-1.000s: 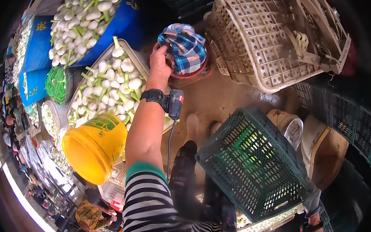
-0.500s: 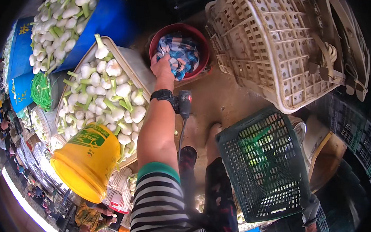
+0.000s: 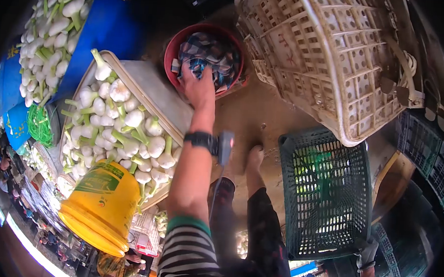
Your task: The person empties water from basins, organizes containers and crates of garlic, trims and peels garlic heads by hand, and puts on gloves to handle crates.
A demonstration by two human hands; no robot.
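Observation:
My left hand point(image 3: 198, 89), bare and with a black band on the wrist, reaches into a red basin point(image 3: 168, 54). Its fingers are closed on a bunched checked cloth point(image 3: 212, 49) in the basin; the fingertips are partly buried in the folds. At the lower right, my right hand point(image 3: 366, 255), in a grey glove, grips the near corner of a dark green plastic crate point(image 3: 327, 195). The crate hangs tilted beside my leg, its slotted bottom showing light through. Part of the right hand's grip is hidden by the rim.
Garlic bulbs point(image 3: 103, 131) with green stems fill a tray left of my arm, with a yellow bucket point(image 3: 101, 202) on its near end. A blue container point(image 3: 99, 24) of garlic stands far left. A large whitish crate point(image 3: 308, 57) leans at the upper right.
My left hand has shifted across the basin, and the cloth is bunched differently, showing darker folds. The green crate has swung more upright and slightly right. The whole view has shifted a little.

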